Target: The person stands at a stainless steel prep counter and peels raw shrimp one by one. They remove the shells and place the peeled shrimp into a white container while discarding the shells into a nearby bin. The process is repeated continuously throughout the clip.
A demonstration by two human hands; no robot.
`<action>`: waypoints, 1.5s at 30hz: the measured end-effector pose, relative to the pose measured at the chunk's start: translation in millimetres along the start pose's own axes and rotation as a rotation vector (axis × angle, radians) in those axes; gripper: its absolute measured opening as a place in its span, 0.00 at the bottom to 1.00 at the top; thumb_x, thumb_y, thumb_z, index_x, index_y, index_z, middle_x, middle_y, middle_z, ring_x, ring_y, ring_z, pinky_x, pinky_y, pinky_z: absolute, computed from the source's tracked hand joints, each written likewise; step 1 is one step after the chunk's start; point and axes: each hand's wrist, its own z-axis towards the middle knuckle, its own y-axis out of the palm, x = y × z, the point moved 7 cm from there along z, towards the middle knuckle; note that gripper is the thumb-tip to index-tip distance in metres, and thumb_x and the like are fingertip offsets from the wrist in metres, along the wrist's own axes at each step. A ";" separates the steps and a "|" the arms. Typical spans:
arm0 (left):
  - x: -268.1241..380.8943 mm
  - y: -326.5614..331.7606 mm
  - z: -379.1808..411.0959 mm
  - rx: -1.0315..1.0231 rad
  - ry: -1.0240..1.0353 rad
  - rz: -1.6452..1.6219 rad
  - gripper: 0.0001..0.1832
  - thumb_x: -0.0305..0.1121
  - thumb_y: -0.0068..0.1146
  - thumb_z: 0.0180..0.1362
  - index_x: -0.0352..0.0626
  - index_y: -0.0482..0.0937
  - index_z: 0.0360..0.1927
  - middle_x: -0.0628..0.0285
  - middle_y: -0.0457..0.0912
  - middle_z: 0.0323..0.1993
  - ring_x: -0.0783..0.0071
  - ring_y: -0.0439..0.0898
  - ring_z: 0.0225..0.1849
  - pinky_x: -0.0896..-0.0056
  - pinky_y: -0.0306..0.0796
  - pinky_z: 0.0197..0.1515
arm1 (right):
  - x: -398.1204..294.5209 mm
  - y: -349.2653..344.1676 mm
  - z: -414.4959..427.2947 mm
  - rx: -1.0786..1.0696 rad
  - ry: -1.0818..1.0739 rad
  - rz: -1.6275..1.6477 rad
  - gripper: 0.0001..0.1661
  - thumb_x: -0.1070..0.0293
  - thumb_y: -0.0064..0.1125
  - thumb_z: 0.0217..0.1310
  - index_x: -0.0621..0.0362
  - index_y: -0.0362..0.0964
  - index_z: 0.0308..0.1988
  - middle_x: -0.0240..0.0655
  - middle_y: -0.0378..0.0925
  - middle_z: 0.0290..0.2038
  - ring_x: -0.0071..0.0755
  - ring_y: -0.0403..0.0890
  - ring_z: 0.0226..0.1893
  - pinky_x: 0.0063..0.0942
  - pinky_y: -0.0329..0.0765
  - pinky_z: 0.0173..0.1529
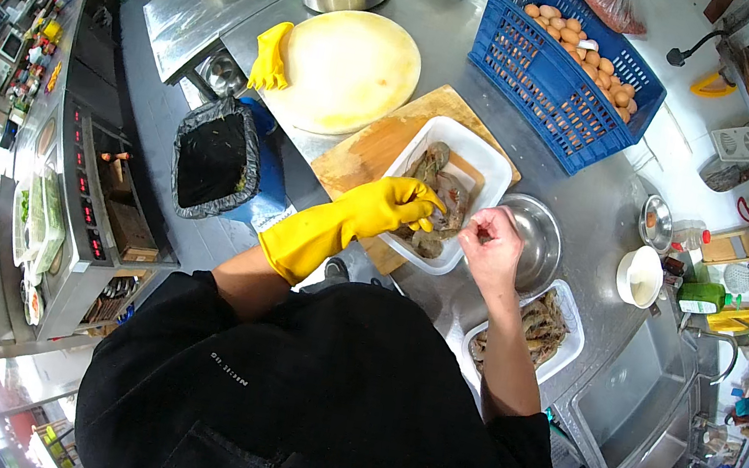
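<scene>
My left hand, in a yellow rubber glove, is over a white plastic tub of raw shrimp. Its fingers are curled at the shrimp; whether they grip one cannot be made out. My bare right hand is beside the tub's right edge, thumb and fingertips pinched together, and anything between them is too small to tell. Below that hand lies a steel bowl, partly hidden. A second white tub of shrimp sits under my right forearm. The first tub rests on a wooden cutting board.
A round cutting board with a yellow glove lies at the upper left. A blue crate of eggs stands behind. A lined bin is left of the counter, a sink at the right.
</scene>
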 end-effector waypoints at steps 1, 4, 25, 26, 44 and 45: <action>-0.1 0.5 0.1 -0.006 0.001 -0.024 0.14 0.33 0.56 0.72 0.36 0.80 0.54 0.61 0.86 0.40 0.75 0.83 0.42 0.73 0.76 0.49 | -4.5 -0.9 -0.4 -0.010 -0.041 -0.028 0.09 0.82 0.68 0.50 0.64 0.78 0.34 0.35 0.78 0.32 0.22 0.81 0.27 0.22 0.80 0.32; -4.3 0.0 0.2 0.036 -0.012 -0.055 0.13 0.33 0.55 0.72 0.35 0.80 0.52 0.61 0.86 0.39 0.75 0.83 0.41 0.73 0.76 0.48 | -25.9 3.4 -1.8 -0.094 -0.116 -0.040 0.11 0.77 0.71 0.57 0.62 0.83 0.42 0.37 0.82 0.38 0.23 0.83 0.30 0.23 0.82 0.34; -13.4 4.8 3.1 0.014 -0.035 0.054 0.15 0.37 0.56 0.72 0.34 0.80 0.51 0.61 0.85 0.39 0.75 0.83 0.41 0.73 0.77 0.47 | -53.8 22.9 4.2 -0.233 -0.395 -0.473 0.07 0.77 0.64 0.51 0.58 0.73 0.31 0.39 0.76 0.29 0.46 0.83 0.28 0.38 0.82 0.32; -12.8 5.8 2.7 0.003 -0.013 0.047 0.15 0.36 0.56 0.72 0.34 0.80 0.51 0.61 0.85 0.39 0.75 0.83 0.41 0.73 0.77 0.48 | -53.5 22.7 3.8 -0.231 -0.396 -0.474 0.07 0.77 0.64 0.50 0.58 0.72 0.30 0.38 0.76 0.29 0.45 0.82 0.27 0.38 0.82 0.32; -14.6 4.9 1.5 0.039 -0.004 -0.039 0.14 0.33 0.57 0.71 0.35 0.81 0.54 0.62 0.85 0.40 0.76 0.83 0.40 0.72 0.77 0.47 | 3.3 11.2 -13.8 -0.273 0.283 0.219 0.03 0.80 0.60 0.63 0.62 0.78 0.35 0.22 0.77 0.28 0.13 0.76 0.28 0.17 0.74 0.33; -14.9 4.6 2.2 0.042 0.000 -0.051 0.14 0.33 0.57 0.71 0.35 0.81 0.54 0.62 0.85 0.40 0.76 0.83 0.40 0.73 0.77 0.47 | 11.1 9.5 -16.4 -0.266 0.306 0.285 0.03 0.81 0.60 0.64 0.62 0.78 0.36 0.22 0.77 0.27 0.14 0.76 0.28 0.17 0.74 0.33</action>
